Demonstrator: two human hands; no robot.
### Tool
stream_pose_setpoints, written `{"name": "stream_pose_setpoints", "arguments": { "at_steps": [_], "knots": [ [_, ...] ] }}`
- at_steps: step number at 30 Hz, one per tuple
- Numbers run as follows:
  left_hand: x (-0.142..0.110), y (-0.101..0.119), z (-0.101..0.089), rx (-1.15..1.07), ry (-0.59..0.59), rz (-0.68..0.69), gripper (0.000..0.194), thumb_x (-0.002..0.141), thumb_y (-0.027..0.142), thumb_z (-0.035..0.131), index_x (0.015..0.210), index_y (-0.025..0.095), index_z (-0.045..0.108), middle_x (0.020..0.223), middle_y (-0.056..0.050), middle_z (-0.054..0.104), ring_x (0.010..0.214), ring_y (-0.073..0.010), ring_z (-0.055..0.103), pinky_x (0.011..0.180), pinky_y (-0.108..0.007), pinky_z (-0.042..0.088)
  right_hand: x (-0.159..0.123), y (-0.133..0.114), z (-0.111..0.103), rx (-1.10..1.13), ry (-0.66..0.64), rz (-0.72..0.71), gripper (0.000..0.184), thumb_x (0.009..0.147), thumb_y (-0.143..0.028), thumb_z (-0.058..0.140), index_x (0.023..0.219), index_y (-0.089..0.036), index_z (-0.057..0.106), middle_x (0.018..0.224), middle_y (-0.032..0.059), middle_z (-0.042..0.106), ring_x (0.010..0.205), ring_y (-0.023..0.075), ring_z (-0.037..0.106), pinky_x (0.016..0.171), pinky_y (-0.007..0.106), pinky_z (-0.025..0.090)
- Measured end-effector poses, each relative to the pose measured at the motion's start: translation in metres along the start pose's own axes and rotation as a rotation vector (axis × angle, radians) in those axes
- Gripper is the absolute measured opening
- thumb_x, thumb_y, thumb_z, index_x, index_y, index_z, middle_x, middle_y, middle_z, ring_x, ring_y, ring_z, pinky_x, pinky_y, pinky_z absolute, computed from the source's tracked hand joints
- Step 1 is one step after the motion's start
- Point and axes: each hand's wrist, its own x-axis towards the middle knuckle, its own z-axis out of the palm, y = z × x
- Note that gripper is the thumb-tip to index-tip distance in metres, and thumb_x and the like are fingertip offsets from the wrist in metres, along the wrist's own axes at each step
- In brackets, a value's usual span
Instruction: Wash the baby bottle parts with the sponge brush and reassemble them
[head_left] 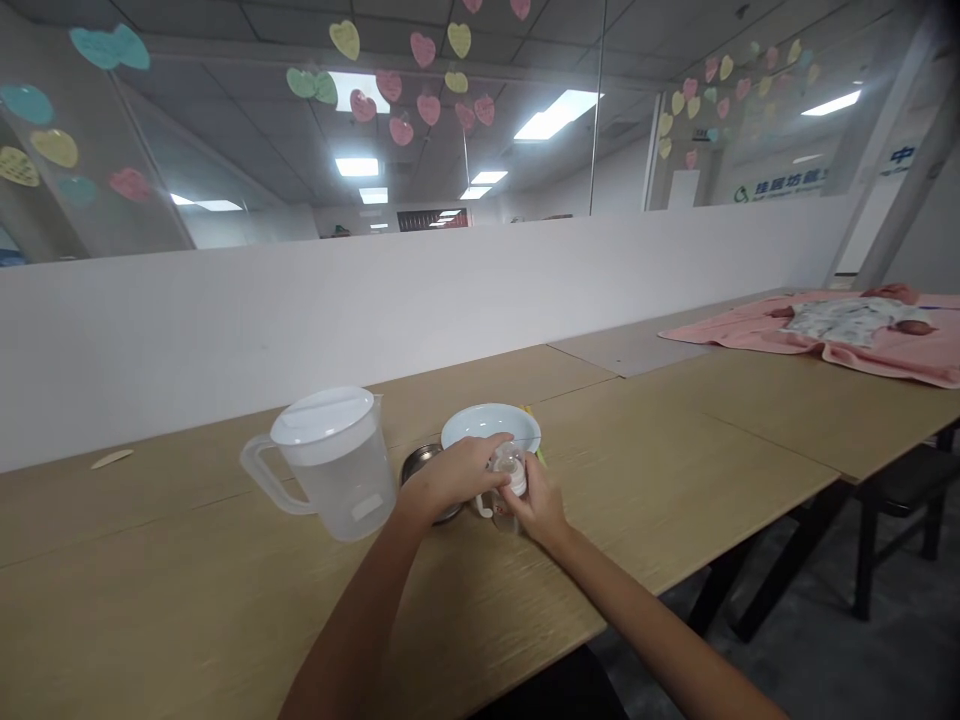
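A baby bottle [514, 482] with a white collar and a clear domed top is between my two hands, just in front of a pale blue bowl [480, 418]. My left hand [459, 474] reaches over from the left, its fingers closed at the clear top. On the other side, my right hand [545, 506] grips the bottle around the collar. The lower, transparent part and a white curved handle [484, 508] show beneath my fingers. Behind my left wrist, a metal bowl [418, 460] is partly hidden.
Left of my arms stands a clear plastic pitcher [339, 485] with a white lid. A flat beige piece [112, 459] lies farther left. A baby-like figure [844, 318] lies on a pink blanket [712, 330] at far right. A dark stool [904, 490] stands beside the table [225, 620].
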Motion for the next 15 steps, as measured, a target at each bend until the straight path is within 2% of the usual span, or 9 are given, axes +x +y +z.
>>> {"name": "stream_pose_setpoints", "arguments": {
  "at_steps": [4, 8, 13, 15],
  "knots": [
    [0.003, 0.004, 0.002, -0.013, 0.051, -0.014, 0.045, 0.071, 0.025, 0.055, 0.114, 0.016, 0.058, 0.112, -0.009, 0.065, 0.1, -0.025, 0.059, 0.077, -0.029, 0.044, 0.0, -0.004, 0.004, -0.06, 0.067, 0.015, 0.02, 0.079, -0.035, 0.047, 0.086, -0.018, 0.053, 0.074, 0.0047, 0.061, 0.068, 0.0197, 0.057, 0.06, 0.03, 0.044],
    [0.008, 0.001, 0.002, -0.076, 0.051, -0.039, 0.038, 0.065, 0.026, 0.062, 0.102, 0.015, 0.06, 0.099, -0.007, 0.067, 0.09, -0.0239, 0.062, 0.07, -0.028, 0.045, 0.0, -0.006, 0.007, -0.081, 0.116, -0.021, 0.022, 0.074, -0.032, 0.047, 0.089, -0.017, 0.055, 0.077, 0.0061, 0.063, 0.07, 0.0209, 0.058, 0.062, 0.03, 0.044],
    [0.014, -0.011, -0.001, -0.269, 0.021, -0.023, 0.044, 0.058, 0.026, 0.071, 0.098, 0.016, 0.059, 0.093, -0.004, 0.068, 0.085, -0.0208, 0.064, 0.069, -0.026, 0.047, 0.0, -0.007, 0.007, -0.101, 0.099, -0.029, 0.026, 0.071, -0.03, 0.049, 0.093, -0.017, 0.055, 0.079, 0.0065, 0.063, 0.072, 0.0216, 0.058, 0.063, 0.031, 0.045],
    [0.013, -0.017, 0.004, -0.304, 0.043, 0.0, 0.043, 0.059, 0.026, 0.071, 0.099, 0.017, 0.059, 0.091, -0.003, 0.068, 0.085, -0.0208, 0.063, 0.071, -0.028, 0.048, 0.0, -0.006, 0.007, -0.111, 0.08, -0.035, 0.027, 0.073, -0.032, 0.047, 0.094, -0.017, 0.055, 0.08, 0.0072, 0.063, 0.073, 0.0224, 0.058, 0.064, 0.032, 0.046]
  ]
}}
